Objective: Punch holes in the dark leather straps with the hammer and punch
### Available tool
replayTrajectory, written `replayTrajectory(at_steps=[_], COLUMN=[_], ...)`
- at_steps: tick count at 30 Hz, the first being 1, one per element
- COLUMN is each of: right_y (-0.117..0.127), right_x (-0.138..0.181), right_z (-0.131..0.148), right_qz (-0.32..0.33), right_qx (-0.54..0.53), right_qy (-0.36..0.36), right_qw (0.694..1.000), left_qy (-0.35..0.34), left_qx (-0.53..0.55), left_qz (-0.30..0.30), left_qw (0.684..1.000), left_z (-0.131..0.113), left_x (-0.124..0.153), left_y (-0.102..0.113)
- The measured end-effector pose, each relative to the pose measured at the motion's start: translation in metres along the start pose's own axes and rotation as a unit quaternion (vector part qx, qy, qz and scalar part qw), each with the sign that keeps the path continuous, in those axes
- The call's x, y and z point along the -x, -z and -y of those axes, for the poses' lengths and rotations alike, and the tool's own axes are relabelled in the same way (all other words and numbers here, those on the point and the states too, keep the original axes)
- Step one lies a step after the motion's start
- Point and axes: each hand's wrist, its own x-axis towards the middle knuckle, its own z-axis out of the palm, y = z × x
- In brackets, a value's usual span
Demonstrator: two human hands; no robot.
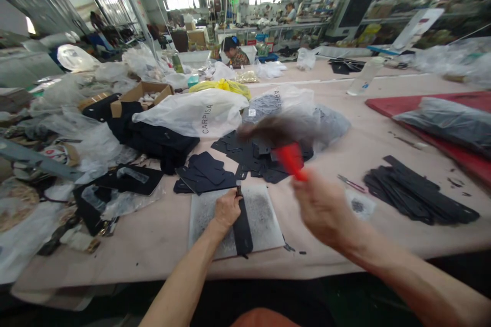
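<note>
My right hand [322, 209] is closed round the red handle of a hammer [290, 160], raised above the table and smeared by motion. My left hand [227, 208] pinches a small upright punch [238, 189] at the far end of a black strip [242, 232]. This strip lies lengthwise on a pale, worn board [264, 214], which is speckled with dark marks. Just beyond the board are flat black pieces [207, 171] in a loose pile, and more black cut pieces [249, 150] are partly hidden behind the hammer.
Stacked black strips [414, 191] lie to the right, with small pink-handled snips [353, 184] nearby. Plastic-wrapped bundles [199, 112] stand behind. Clutter of bags and a cardboard box [143, 94] fills the left. A red board [460, 107] is at far right; another person [236, 53] sits beyond the table.
</note>
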Motion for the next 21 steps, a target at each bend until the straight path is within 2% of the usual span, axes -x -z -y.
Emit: replayTrajectory(at_steps=[3,5,9,11,13,15,18,19,21], right_y=[-0.02,-0.023,-0.038,-0.051,-0.065,-0.078,-0.103,-0.114,-0.138], right_x=[0.008,0.013,0.032,0.043,0.05,0.05,0.043,0.04,0.04], right_z=[-0.026,-0.048,-0.105,-0.134,-0.152,-0.152,-0.117,-0.101,-0.069], right_qz=[0.139,0.193,0.206,0.211,0.2,0.152,0.056,0.045,0.075], right_qx=[0.117,0.158,0.085,0.099,0.148,0.196,0.189,0.164,0.107], right_qy=[-0.024,-0.054,-0.182,-0.247,-0.262,-0.205,-0.05,0.002,0.074], right_qw=[0.983,0.967,0.958,0.941,0.932,0.947,0.979,0.985,0.989], left_qy=[0.004,0.007,0.004,-0.002,-0.003,0.001,0.006,0.008,0.012], left_qx=[0.0,0.001,-0.002,-0.004,-0.006,-0.009,-0.016,-0.018,-0.014], left_qz=[0.005,0.004,-0.002,0.0,0.002,0.004,0.01,0.012,0.013], left_qw=[1.0,1.0,1.0,1.0,1.0,1.0,1.0,1.0,1.0], left_z=[0.0,0.0,-0.002,-0.003,-0.004,-0.004,-0.004,-0.004,-0.004], left_x=[0.0,0.0,-0.001,-0.001,-0.002,-0.003,-0.003,-0.002,-0.002], left_y=[0.001,0.001,0.002,0.003,0.004,0.004,0.005,0.005,0.005])
